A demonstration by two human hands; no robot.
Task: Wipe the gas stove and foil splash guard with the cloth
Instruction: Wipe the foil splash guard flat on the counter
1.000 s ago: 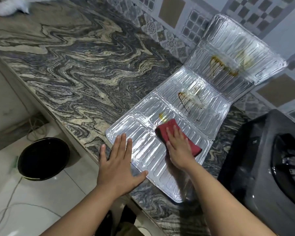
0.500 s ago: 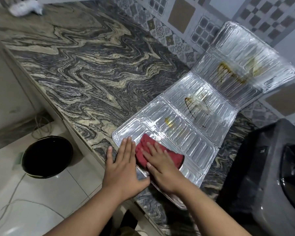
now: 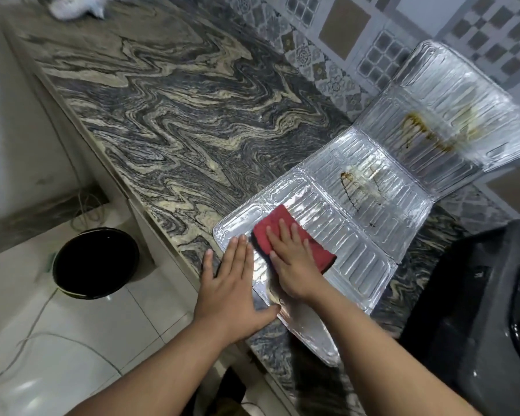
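Note:
The foil splash guard [image 3: 370,223] lies unfolded on the marble counter, its far panel leaning up against the tiled wall. Brown grease streaks mark the middle and far panels. A red cloth [image 3: 270,228] lies on the near panel. My right hand [image 3: 293,261] presses flat on the cloth with straight fingers. My left hand [image 3: 233,288] lies flat with spread fingers on the guard's near-left corner and the counter edge. The black gas stove [image 3: 475,319] stands at the right, partly out of frame.
The marble counter [image 3: 168,124] stretches away to the far left, with a white bundle [image 3: 72,7] at its far end. Below the counter edge, a black bucket [image 3: 95,262] sits on the white tiled floor beside loose cables.
My right hand slid the red cloth from the middle of the near panel back toward its near-left corner, then slightly forward. My left hand stayed pressing the guard's corner.

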